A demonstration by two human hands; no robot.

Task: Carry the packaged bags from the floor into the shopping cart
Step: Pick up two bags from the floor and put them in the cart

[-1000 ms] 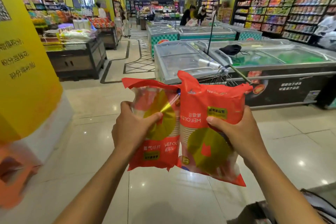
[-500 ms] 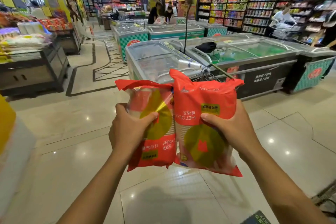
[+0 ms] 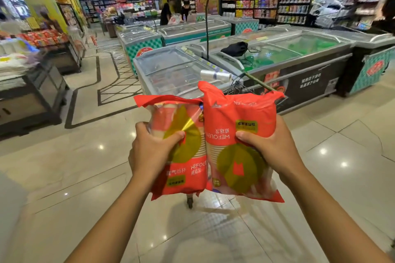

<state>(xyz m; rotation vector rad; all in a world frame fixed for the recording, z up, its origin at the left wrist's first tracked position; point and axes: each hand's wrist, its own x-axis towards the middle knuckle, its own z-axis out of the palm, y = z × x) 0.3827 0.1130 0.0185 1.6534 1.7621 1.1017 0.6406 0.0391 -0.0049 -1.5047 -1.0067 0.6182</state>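
The shopping cart [image 3: 236,89] is mostly hidden behind the red bags [image 3: 239,113].

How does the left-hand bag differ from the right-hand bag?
The left bag, gripped by the left hand, has upright print; the right bag, in the right hand, has it upside down. The right bag's top reaches higher than the left bag's. Both are red with olive circles.
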